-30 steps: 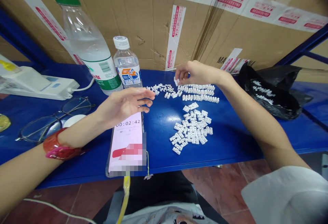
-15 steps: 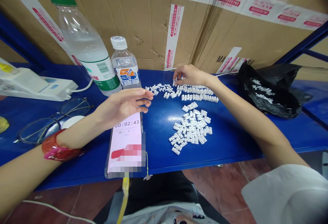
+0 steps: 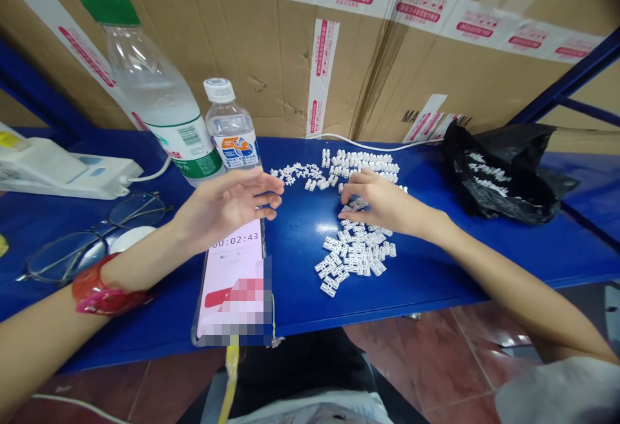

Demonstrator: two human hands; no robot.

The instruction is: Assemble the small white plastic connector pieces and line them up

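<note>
My right hand point(image 3: 375, 201) is over the top of a pile of flat white plastic connector pieces point(image 3: 365, 253). Its thumb and fingers are apart, with pieces of the pile between them; whether they touch one is hard to see. Behind it stand rows of white assembled-looking pieces point(image 3: 368, 160), partly covered by the hand. Small loose white pieces point(image 3: 296, 172) lie scattered to the left of the rows. My left hand point(image 3: 232, 201) holds nothing, its fingers loosely stretched out above the upper end of a phone point(image 3: 232, 262) whose screen reads 00:02:43.
Two bottles, a large green-capped bottle point(image 3: 159, 101) and a smaller white-capped bottle point(image 3: 232, 123), stand at the back left. Glasses point(image 3: 68, 253) and a power strip point(image 3: 82, 169) lie further left. A black plastic bag point(image 3: 504, 178) with white pieces sits right. Cardboard boxes point(image 3: 271, 55) wall the back.
My right hand has come from the back rows toward me, down to the pile of flat pieces. A white piece now stands uncovered at the rear row's left end. My left hand stays over the phone.
</note>
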